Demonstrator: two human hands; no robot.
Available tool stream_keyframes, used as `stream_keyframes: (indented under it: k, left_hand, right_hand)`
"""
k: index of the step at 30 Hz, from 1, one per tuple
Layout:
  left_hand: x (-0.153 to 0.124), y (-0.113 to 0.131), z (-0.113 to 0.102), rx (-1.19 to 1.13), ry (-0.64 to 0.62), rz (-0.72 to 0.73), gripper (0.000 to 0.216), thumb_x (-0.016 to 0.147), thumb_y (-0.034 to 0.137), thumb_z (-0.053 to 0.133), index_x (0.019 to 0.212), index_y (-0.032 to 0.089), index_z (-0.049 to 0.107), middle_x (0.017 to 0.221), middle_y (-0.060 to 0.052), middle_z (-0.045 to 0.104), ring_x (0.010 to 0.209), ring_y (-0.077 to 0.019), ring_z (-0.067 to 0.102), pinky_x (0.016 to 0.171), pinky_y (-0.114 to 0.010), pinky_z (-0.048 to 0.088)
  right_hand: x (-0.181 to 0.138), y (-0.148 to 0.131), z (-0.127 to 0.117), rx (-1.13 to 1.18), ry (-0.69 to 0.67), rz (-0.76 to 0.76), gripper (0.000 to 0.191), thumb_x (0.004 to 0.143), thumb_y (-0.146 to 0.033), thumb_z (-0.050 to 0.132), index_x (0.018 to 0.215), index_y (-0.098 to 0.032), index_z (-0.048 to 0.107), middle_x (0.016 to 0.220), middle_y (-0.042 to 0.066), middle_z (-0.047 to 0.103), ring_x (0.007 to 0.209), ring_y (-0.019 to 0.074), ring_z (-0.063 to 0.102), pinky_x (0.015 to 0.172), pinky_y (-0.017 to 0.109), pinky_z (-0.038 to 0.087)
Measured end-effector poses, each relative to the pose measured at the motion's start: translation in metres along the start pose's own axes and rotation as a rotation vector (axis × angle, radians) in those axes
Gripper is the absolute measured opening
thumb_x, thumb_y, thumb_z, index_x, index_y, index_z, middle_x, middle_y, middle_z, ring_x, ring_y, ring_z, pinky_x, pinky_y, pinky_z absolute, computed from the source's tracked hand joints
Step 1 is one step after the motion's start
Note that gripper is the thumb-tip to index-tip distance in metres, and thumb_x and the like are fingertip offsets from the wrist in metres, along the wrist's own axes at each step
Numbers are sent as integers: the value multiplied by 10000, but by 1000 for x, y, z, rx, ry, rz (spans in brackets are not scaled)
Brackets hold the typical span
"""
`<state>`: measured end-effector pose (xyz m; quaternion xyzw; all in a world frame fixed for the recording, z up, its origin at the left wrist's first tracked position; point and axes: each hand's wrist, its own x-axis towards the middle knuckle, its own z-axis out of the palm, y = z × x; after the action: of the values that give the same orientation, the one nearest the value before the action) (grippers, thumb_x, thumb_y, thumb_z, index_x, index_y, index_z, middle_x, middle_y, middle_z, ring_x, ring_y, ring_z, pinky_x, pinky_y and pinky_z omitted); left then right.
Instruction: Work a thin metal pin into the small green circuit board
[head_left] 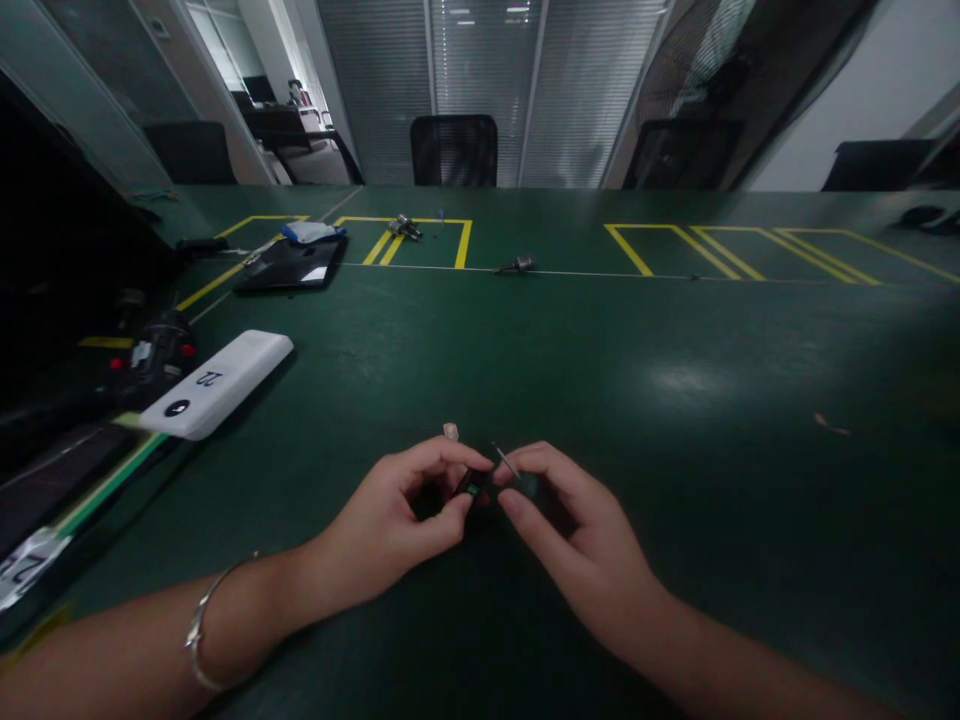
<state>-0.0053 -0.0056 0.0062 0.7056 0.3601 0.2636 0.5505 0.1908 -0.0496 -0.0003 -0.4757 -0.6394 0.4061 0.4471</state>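
My left hand (412, 500) pinches a small dark piece with a green patch (472, 489) between thumb and fingers. A small pale pinkish bit (450, 431) shows just beyond its knuckles; whether it belongs to the held piece I cannot tell. Close beside it, my right hand (574, 510) has its thumb and index finger around a thin metal pin (506, 460), which slants up to the left. A dark greenish shape (529, 486) behind those fingers is too dim to name. Both hands are just over the green table (480, 360), their fingertips almost meeting.
On the left lies a white power bank marked 22 (217, 385), near dark gear with red parts (154, 355). A black tablet-like slab (292, 262) carries a blue-white packet (311, 232). Small metal parts (405, 228) and another metal piece (523, 264) sit farther back. Chairs (454, 150) stand beyond.
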Motion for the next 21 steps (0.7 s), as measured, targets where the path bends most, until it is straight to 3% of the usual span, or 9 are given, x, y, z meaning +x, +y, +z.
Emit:
stream_keyframes:
  k: [6, 11, 16, 21]
  left_hand:
    - [0, -1, -1, -38, -5, -6, 270, 913, 189, 527, 1176, 179, 584, 846, -15, 585, 760, -144, 559, 704, -279, 464]
    - [-1, -5, -2, -80, -8, 33, 332, 925, 224, 573, 1255, 228, 537, 1050, -47, 623, 934, -170, 601, 844, -309, 490]
    - [-1, -7, -4, 52, 36, 66, 235, 927, 226, 585, 1158, 234, 632, 1138, -50, 664, 1074, -201, 609, 964, -347, 468]
    - [-3, -6, -2, 101, 63, 68, 226, 915, 218, 600, 1139, 231, 629, 1108, -36, 677, 1029, -187, 636, 944, -328, 485]
  right_hand:
    - [-2, -2, 0, -19, 36, -49, 142, 953, -205, 527, 1012, -247, 649, 919, 7, 646, 855, 153, 640, 746, 291, 510]
    - [-1, 0, -2, -248, 85, -119, 230, 938, -156, 525, 1080, -271, 664, 999, 24, 675, 919, 185, 629, 768, 343, 484]
    - [2, -2, -2, -435, 90, -126, 245, 896, -132, 532, 1032, -256, 695, 942, 24, 708, 855, 201, 640, 708, 360, 445]
    - [1, -7, -1, -443, 84, -129, 198, 900, -172, 555, 987, -262, 708, 899, 9, 716, 819, 188, 644, 700, 345, 428]
